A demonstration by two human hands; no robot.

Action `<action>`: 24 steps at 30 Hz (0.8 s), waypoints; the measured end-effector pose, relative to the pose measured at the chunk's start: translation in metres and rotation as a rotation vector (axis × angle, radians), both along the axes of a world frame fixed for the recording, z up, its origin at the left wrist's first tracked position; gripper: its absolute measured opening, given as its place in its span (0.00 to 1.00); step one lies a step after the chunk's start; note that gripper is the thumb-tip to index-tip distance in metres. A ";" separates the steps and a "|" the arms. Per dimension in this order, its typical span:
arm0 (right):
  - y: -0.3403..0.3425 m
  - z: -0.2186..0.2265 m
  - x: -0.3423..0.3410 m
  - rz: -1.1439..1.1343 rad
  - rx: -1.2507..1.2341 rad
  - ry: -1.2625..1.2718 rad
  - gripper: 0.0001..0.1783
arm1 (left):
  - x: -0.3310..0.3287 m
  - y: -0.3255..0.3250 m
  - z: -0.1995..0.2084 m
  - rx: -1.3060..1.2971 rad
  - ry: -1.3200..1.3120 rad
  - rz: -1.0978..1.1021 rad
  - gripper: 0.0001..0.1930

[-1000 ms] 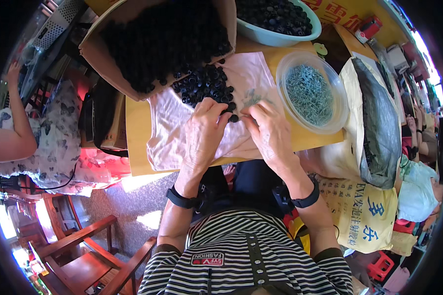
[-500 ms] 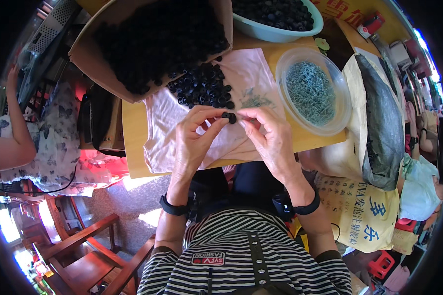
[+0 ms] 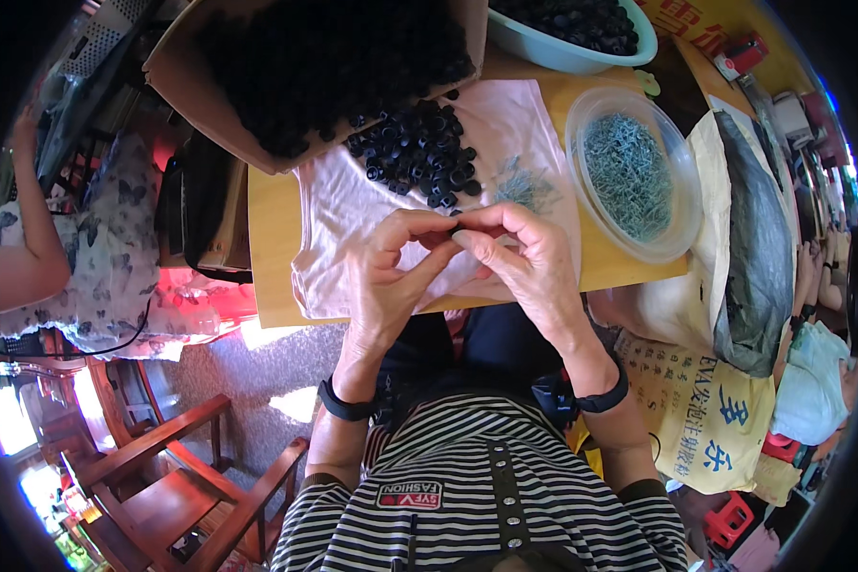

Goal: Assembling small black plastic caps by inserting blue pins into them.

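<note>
My left hand pinches a small round black part between thumb and fingertips, mostly covered by the fingers. My right hand meets it from the other side, thumb and forefinger pressed together at the part; anything tiny in that pinch is hidden. Just beyond the fingers, a loose heap of black ring-like parts lies on a pale pink cloth. Beside that heap is a small scatter of thin blue-grey pin-like pieces. More of these pieces fill a clear round plastic tub at the right.
A large cardboard box full of black parts tilts toward the cloth. Behind stands a pale blue basin of similar parts. A sack with a dark plastic liner stands right of the table. A wooden chair is at lower left.
My fingertips have come together over the black part, which showed clearly between the hands before. The whole view has shifted slightly, with the table things now further right.
</note>
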State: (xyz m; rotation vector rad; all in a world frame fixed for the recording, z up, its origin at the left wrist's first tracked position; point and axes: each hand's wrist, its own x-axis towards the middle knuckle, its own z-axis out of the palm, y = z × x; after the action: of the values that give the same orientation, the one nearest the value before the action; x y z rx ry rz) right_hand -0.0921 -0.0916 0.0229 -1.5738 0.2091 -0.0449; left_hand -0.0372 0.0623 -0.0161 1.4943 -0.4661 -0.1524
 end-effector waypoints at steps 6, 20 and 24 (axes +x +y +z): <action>-0.024 0.000 -0.020 -0.132 -0.186 -0.081 0.09 | -0.008 -0.009 0.014 0.308 -0.106 0.003 0.11; -0.041 -0.024 -0.060 -0.133 -1.114 -0.277 0.12 | -0.016 -0.019 0.009 0.512 -0.195 -0.053 0.11; -0.048 -0.027 -0.063 -0.120 -1.026 -0.273 0.10 | -0.006 -0.004 0.006 0.587 -0.237 0.094 0.10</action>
State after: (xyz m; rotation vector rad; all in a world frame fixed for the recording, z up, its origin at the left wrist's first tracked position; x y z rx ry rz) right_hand -0.1552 -0.1399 -0.0042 -2.5425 0.0540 -0.5265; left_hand -0.0433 0.0583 -0.0102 2.1208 -0.5692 -0.0362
